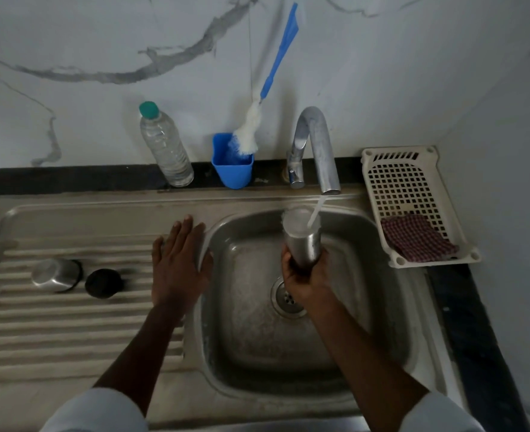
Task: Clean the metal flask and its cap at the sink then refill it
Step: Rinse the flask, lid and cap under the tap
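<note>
- The right hand (304, 272) gripped the metal flask (302, 238) by its lower body, fingers wrapped round it, and held it upright over the sink basin (251, 353).
- The flask's open mouth sat just under the spout of the tap (316, 148), and a thin stream of water (316, 210) ran slantwise into it.
- The left hand (178, 269) lay flat, fingers straight and together, palm down on the steel rim between the ribbed draining board (70, 332) and the basin; it held nothing.
- On the draining board, well to the left of that hand, a steel cap (56, 274) lay on its side, and a dark round inner cap (103, 283) sat just beside it on the right.
- The drain (287, 297) showed in the basin floor, partly hidden by the right wrist.
- Along the dark surface (70, 179) behind the sink stood a clear plastic bottle (165, 148) with a green lid, tilted in this wide view.
- Right of the bottle, a blue holder (232, 169) held a bottle brush (251, 129) with white bristles and a long blue handle, which leaned against the marble wall (413, 73).
- A cream plastic tray (410, 182) with a perforated floor lay right of the tap, with a checked cloth (418, 238) bunched at its near end.
- Pale sleeves (98, 413) covered both upper arms at the bottom edge of the view.
</note>
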### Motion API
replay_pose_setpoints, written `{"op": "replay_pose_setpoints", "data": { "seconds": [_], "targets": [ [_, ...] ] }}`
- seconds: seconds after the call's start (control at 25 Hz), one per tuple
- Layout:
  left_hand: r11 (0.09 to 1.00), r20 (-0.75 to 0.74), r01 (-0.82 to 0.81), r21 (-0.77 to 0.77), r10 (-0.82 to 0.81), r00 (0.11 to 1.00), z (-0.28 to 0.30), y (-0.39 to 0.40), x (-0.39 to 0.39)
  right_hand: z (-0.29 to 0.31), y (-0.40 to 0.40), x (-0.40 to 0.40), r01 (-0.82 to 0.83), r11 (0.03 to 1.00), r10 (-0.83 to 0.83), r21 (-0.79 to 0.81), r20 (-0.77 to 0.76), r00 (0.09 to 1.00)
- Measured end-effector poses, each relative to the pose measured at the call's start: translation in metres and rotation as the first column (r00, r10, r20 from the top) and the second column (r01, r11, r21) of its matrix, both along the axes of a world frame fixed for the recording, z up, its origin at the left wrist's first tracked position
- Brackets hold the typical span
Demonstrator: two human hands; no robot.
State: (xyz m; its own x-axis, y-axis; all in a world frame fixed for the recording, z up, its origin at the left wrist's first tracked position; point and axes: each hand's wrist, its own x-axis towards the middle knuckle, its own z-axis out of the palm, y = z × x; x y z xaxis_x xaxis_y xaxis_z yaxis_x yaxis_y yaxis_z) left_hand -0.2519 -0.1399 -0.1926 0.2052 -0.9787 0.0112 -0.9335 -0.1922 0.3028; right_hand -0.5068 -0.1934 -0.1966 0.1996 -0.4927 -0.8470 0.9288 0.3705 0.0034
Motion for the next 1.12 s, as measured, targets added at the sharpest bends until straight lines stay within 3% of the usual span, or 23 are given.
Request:
{"op": "replay_pose_setpoints", "data": {
  "seconds": [0.12,0.28,0.44,0.6,0.68,0.8,0.96,1.04,1.12],
  "targets": [
    [1.000,-0.005,-0.002,0.007,0.002,1.000,0.001,0.000,-0.001,-0.007,0.002,-0.002,-0.001,1.000,0.001,-0.030,-0.012,1.000],
    [1.000,-0.003,-0.004,0.006,0.004,1.000,0.002,0.001,-0.002,-0.001,-0.010,0.003,0.035,0.999,-0.031,-0.033,0.103,0.994],
    [1.000,-0.015,-0.001,-0.008,0.000,1.000,0.003,0.001,-0.003,0.001,-0.002,0.001,-0.071,0.994,0.072,-0.084,0.011,0.997],
    [1.000,-0.008,-0.011,0.008,0.011,1.000,0.002,0.001,-0.003,0.000,-0.009,-0.004,0.096,0.993,-0.086,-0.063,0.142,0.986],
    [1.000,-0.012,-0.005,0.004,0.005,1.000,0.003,0.000,-0.003,0.004,-0.010,0.000,0.062,0.994,-0.049,-0.094,0.130,0.990],
    [1.000,-0.014,-0.006,0.009,0.006,1.000,0.003,0.000,-0.002,0.016,0.001,0.010,-0.166,0.974,0.156,-0.157,-0.074,0.985],
    [1.000,-0.007,-0.005,0.002,0.005,1.000,0.001,0.000,-0.001,0.029,0.020,0.007,-0.392,0.899,0.314,-0.197,-0.335,0.889],
    [1.000,-0.006,-0.003,0.002,0.003,1.000,0.000,0.000,-0.001,0.029,0.026,0.000,-0.549,0.811,0.371,-0.202,-0.547,0.750],
    [1.000,-0.010,-0.006,0.003,0.006,1.000,-0.001,-0.001,0.000,0.030,0.030,-0.004,-0.713,0.686,0.396,-0.145,-0.747,0.534]
  ]
}}
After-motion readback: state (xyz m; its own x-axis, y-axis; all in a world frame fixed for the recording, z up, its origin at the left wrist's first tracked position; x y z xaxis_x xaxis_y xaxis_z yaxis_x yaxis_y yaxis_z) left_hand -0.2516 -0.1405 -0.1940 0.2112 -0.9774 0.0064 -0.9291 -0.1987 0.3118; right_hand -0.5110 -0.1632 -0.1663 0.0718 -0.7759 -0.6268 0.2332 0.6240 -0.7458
